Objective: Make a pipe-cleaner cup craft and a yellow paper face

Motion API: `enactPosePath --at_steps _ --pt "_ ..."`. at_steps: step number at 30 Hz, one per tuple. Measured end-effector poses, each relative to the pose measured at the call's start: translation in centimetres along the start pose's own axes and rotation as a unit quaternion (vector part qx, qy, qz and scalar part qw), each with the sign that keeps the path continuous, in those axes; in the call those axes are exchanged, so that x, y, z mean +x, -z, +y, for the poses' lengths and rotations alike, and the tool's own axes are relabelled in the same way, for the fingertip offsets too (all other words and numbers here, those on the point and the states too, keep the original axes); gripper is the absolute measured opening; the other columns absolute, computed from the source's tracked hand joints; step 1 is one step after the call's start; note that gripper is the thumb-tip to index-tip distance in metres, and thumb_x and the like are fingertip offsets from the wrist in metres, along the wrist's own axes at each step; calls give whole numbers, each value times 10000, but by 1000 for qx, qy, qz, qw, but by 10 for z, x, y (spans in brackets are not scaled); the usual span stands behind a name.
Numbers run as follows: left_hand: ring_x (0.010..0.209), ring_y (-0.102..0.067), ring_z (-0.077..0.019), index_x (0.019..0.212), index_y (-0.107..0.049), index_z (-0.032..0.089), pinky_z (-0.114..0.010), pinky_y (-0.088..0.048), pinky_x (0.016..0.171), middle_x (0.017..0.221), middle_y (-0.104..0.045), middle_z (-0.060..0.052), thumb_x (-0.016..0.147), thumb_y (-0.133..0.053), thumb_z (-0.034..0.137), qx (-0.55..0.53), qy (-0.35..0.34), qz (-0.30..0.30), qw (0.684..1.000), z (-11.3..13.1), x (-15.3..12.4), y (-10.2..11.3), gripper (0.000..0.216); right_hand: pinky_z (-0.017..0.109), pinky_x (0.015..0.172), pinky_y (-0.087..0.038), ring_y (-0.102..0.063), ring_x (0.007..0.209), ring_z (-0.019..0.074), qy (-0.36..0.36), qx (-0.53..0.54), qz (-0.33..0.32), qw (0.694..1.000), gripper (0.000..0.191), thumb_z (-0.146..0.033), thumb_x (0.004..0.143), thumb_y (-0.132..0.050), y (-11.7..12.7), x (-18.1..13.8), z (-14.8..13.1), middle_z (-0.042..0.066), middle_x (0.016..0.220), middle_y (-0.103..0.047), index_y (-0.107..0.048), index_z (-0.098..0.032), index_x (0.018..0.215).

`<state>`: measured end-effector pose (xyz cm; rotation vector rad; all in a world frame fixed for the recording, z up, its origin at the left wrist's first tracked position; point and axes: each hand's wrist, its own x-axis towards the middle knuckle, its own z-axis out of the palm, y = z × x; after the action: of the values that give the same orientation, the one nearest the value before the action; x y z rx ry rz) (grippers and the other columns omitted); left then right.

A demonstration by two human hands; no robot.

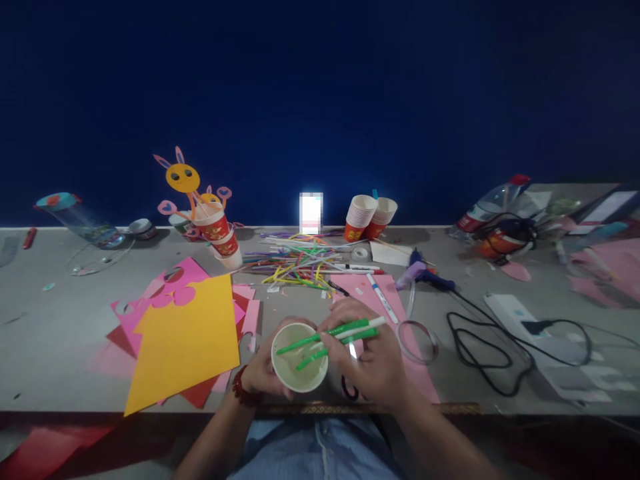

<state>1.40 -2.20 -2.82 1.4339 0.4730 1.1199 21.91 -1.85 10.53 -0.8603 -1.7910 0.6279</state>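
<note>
As I view them: paper cup (pixel 300 381), near six o'clock, mouth facing me, left grip (pixel 262 372) curled round it; green and white sticks (pixel 345 329), pinched in right grip (pixel 374 368), axis two-thirty to eight-thirty, tips across the mouth, at that grip's nine o'clock.

Cradling a paper cup (pixel 300 382) in the left hand (pixel 263 371) here, open mouth turned upward, and pinching green and white sticks (pixel 345 331) in the right hand (pixel 376 368), with their tips over the cup's mouth! Look just past the right hand to a pink sheet (pixel 417 377) with a blue-and-white marker (pixel 383 298) on it. Swing left for a yellow sheet (pixel 190 347) lying over pink and red paper (pixel 202 392). Up the middle, spot a tangle of coloured stems (pixel 295 263), then two cup stacks (pixel 361 215) behind. Catch a yellow rabbit-eared figure (pixel 183 178) above red cups (pixel 213 228) on the left; over right, note a power strip (pixel 533 350) and a red-capped bottle (pixel 493 203).
</note>
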Motion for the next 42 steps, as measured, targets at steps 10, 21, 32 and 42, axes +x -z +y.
enactPosePath --at_steps 10,21,32,42 --pt "1204 -569 -416 1336 -520 209 -574 -488 1011 1314 -558 -182 552 -807 757 6 22 12 1000 -1 2 -1 998 365 757 -538 -662 744 201 -2 11 45 999 95 -155 863 -631 -2 1 0 14 766 -691 -620 -248 850" --pt "1171 -595 -418 1315 -538 218 -578 -496 987 1274 -587 -143 575 -795 757 36 10 21 999 5 6 -2 951 348 657 -540 -659 726 209 20 -18 11 1000 86 -161 856 -631 -1 -1 3 23 743 -675 -625 -246 841" --pt "1141 -607 -402 1337 -547 219 -570 -518 975 1264 -615 -158 576 -832 701 46 21 38 998 1 7 -2 945 373 723 -553 -646 743 207 38 -30 9 999 85 -169 842 -618 -3 -1 1 20 755 -673 -606 -253 839" --pt "1188 -578 -361 1379 -523 231 -513 -500 1002 1311 -568 -152 648 -823 656 85 -23 8 996 18 14 -5 897 412 864 -534 -652 915 235 30 -55 -81 995 71 -223 904 -651 10 4 8 43 889 -716 -666 -252 968"
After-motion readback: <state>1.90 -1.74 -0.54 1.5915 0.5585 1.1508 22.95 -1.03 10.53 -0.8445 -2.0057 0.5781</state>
